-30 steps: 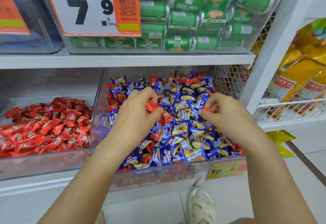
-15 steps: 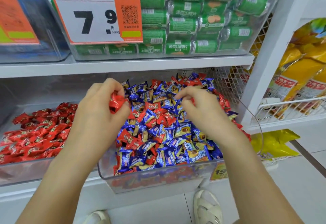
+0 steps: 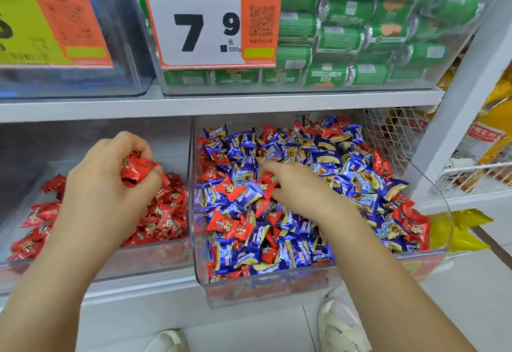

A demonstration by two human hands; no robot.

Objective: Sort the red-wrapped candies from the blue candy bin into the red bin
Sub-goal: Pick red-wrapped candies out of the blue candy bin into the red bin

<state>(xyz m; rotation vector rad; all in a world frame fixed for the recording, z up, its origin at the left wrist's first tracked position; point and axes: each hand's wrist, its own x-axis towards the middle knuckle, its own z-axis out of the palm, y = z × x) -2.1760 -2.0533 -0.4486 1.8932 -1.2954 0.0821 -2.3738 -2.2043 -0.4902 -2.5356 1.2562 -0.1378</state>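
red bin (image 3: 155, 257): holds only red candies, so this is where my load goes.
left hand (image 3: 110, 185): I grip a bunch of red candies (image 3: 137, 168) above the red bin, clear of its wall, ready to drop.
blue bin (image 3: 277, 282): mixed pile; reds lie along the edges and front.
right hand (image 3: 293, 188): fingers curled down into the pile, seemingly pinching a red one; I cannot tell for sure.

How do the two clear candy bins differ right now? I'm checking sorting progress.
The left bin holds only red-wrapped candies, in a low pile; the right bin is heaped with mixed blue and red ones. The left hand grips red candies above the left bin; the right hand digs in the right bin. Both are clear plastic.
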